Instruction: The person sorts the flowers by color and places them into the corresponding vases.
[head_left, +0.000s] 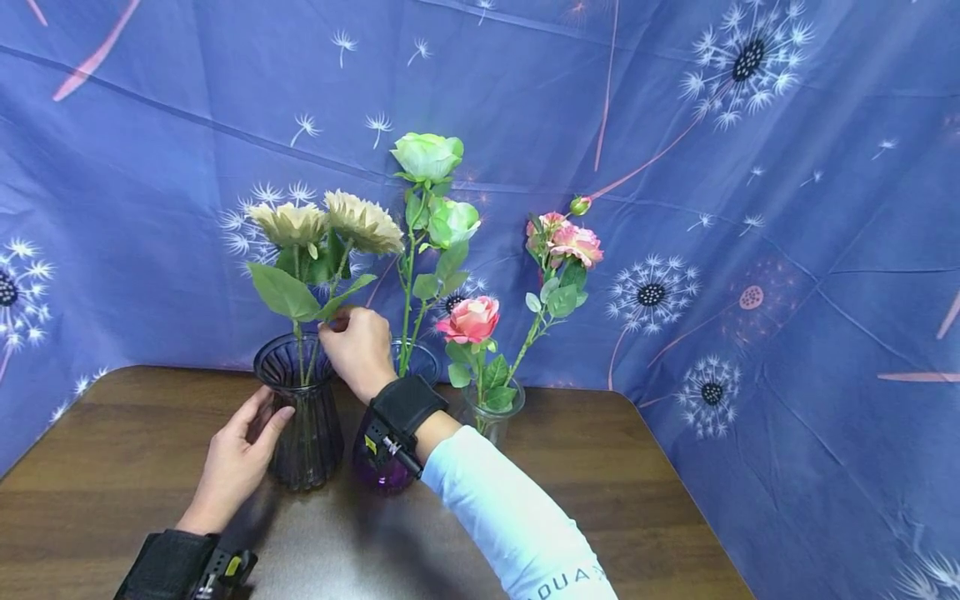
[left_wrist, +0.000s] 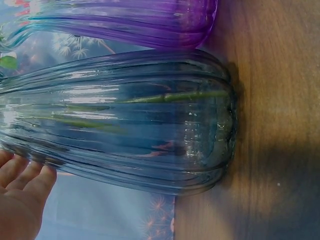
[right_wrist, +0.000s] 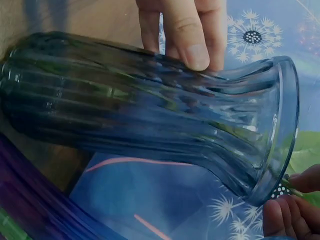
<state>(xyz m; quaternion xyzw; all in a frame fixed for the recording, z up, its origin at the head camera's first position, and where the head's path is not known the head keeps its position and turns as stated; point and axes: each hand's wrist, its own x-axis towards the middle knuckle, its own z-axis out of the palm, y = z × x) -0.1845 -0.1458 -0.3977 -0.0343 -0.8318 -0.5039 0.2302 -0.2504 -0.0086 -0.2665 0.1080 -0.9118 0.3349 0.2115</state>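
Two cream flowers (head_left: 363, 222) with broad green leaves stand in a dark ribbed glass vase (head_left: 306, 437). My right hand (head_left: 362, 350) is at the vase's rim, its thumb and fingers pinching a green stem (right_wrist: 295, 189) beside the glass lip. Against the left side of the vase rests my left hand (head_left: 234, 454), fingers fairly straight and thumb at the front. In the left wrist view, its fingertips (left_wrist: 46, 175) lie along the glass. One green stem (left_wrist: 175, 96) shows through the glass, reaching near the base.
Close on the right stands a purple-blue vase (head_left: 384, 475) with green-white roses (head_left: 427, 157), partly hidden by my right forearm. Further right, a clear glass vase (head_left: 517, 402) holds pink roses (head_left: 471, 320). A blue dandelion-print cloth (head_left: 525, 100) hangs behind the wooden table (head_left: 600, 483).
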